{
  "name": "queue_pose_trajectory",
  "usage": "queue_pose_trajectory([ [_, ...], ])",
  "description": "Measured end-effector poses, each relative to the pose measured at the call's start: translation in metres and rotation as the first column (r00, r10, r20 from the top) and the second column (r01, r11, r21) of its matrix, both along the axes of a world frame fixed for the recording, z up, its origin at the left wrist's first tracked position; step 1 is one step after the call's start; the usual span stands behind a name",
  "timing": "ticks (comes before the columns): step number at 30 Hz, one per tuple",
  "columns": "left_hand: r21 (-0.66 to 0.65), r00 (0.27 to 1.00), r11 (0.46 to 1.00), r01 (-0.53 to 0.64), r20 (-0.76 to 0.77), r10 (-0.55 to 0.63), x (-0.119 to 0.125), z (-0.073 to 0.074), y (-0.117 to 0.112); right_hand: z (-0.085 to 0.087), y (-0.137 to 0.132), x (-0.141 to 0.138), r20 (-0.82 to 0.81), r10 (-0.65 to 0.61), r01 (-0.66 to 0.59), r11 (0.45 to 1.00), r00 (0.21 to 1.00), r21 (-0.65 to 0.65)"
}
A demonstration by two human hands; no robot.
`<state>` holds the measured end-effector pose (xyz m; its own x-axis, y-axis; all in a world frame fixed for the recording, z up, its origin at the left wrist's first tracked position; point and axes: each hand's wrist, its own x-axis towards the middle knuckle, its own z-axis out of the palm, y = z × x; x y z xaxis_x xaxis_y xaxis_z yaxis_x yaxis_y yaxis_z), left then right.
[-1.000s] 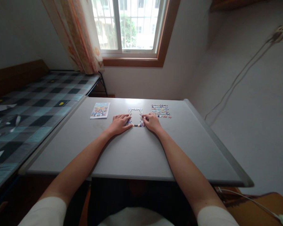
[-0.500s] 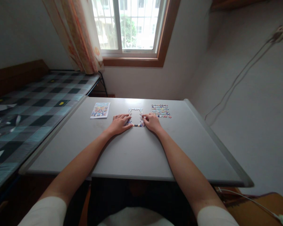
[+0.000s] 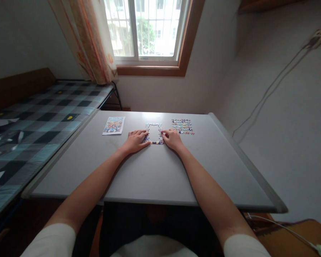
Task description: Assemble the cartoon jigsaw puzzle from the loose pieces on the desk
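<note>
The left hand (image 3: 136, 140) lies loosely spread against the puzzle border (image 3: 156, 142); the right hand (image 3: 172, 138) touches its opposite side, grip unclear, loose pieces (image 3: 182, 125) just beyond.

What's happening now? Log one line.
left hand: at puzzle border, left side; right hand: at border, right side; loose pieces: right of border; picture: left of it

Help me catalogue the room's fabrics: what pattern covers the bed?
The bed has a checked pattern in black, grey and dull blue; see the head view.
</note>
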<state>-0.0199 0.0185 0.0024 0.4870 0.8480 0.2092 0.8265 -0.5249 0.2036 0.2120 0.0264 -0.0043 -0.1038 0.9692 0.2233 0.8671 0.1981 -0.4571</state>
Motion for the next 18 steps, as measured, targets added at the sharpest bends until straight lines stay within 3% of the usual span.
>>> queue_pose_trajectory([
  [18,0.01,1.0,1.0,0.003,0.003,-0.003,-0.0007,-0.0032,0.0022,-0.0009,0.0002,-0.0009,0.021,-0.012,0.012,1.0,1.0,0.007],
])
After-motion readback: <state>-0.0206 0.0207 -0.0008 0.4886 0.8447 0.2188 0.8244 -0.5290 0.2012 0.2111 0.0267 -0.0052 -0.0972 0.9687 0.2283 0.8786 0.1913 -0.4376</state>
